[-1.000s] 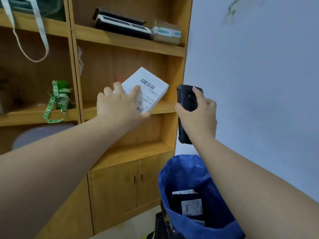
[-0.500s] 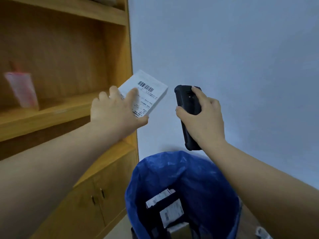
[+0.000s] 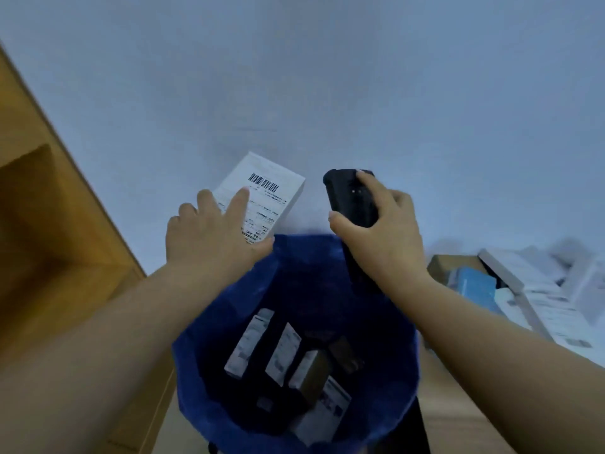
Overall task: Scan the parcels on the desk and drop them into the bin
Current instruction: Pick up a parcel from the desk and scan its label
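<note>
My left hand (image 3: 209, 237) holds a white parcel (image 3: 271, 191) with a barcode label facing me, just above the far left rim of the bin. My right hand (image 3: 383, 234) grips a black handheld scanner (image 3: 350, 198) beside the parcel, over the bin's far right rim. The bin (image 3: 203, 348) is lined with a blue bag and sits below both hands. Several labelled parcels (image 3: 281, 352) lie inside it.
A wooden cabinet (image 3: 55, 244) stands at the left. A pale wall (image 3: 327, 77) fills the background. At the right, more white and blue parcels (image 3: 530, 293) lie heaped on a surface.
The view has swung right and down, from the shelves to the bin. Both hands kept their holds and now sit lower, directly over the bin's far rim.
</note>
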